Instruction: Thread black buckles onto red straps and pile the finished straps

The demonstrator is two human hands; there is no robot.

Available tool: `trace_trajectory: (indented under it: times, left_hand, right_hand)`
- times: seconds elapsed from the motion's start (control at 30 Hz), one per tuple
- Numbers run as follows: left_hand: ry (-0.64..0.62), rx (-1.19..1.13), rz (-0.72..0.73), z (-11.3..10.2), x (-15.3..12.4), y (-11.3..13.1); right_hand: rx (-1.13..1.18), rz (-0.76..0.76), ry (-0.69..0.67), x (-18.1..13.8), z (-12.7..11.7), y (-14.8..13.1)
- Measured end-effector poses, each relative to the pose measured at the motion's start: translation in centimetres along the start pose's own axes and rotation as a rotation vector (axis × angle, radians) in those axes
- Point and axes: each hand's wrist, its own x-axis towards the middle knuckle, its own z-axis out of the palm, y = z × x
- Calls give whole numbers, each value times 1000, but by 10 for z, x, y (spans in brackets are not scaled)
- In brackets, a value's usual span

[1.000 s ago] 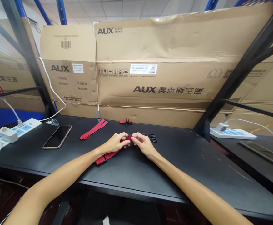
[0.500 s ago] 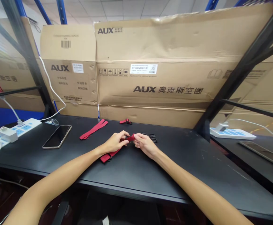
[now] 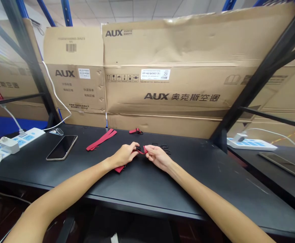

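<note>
The left hand (image 3: 124, 155) pinches a small black plastic buckle (image 3: 137, 148). The right hand (image 3: 157, 158) pinches a red strap (image 3: 142, 151) just beside it, over the black table (image 3: 200, 175). The strap seems threaded, so it looks ready for a pull.

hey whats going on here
A person is holding a red strap in both hands. The left hand grips it by a black buckle, and the right hand pinches the strap just beyond. Another red strap and loose black rings lie on the black table, with a phone.
</note>
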Motion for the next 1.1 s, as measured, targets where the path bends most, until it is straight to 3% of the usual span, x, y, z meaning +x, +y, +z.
trace_trajectory:
  times: [0.53,0.73,0.9,1.1]
  left_hand:
    - [-80,332,109,2,-1,4]
    - [-57,9,84,0,-1,9]
    - [-26,-299,-10,-3,1,11]
    - [-89,-498,-120,-6,3,13]
  right_hand:
    - [-128,21,59,-1,5,6]
    - [-180,-7,72,0,6,8]
    - [-344,-46,3,-1,7,8]
    - [-350,-39,-79,-2,5,5]
